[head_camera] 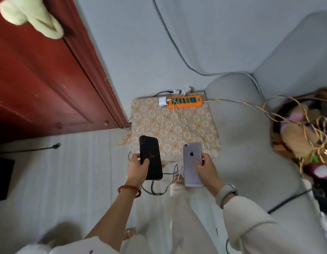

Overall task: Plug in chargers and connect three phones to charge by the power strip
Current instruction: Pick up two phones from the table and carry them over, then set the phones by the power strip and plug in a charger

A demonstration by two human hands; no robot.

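Note:
My left hand [139,166] grips a black phone [150,156], back side up, by its lower left edge. A silver phone [193,163] with a logo on its back is held in my right hand [205,168]. Both phones hover over the near edge of a small table covered by a floral cloth [170,125]. An orange power strip [185,101] lies at the table's far edge, with white chargers [163,101] plugged in at its left end. White cables [184,123] run from the strip toward the silver phone. A black cable [159,189] hangs below the phones.
A red wooden door [39,79] stands to the left. A grey sofa [250,125] fills the right side, with a basket of plush toys [302,132] on it. A yellow-purple cord [250,105] leads from the strip toward the basket. A black plug [55,146] lies on the floor.

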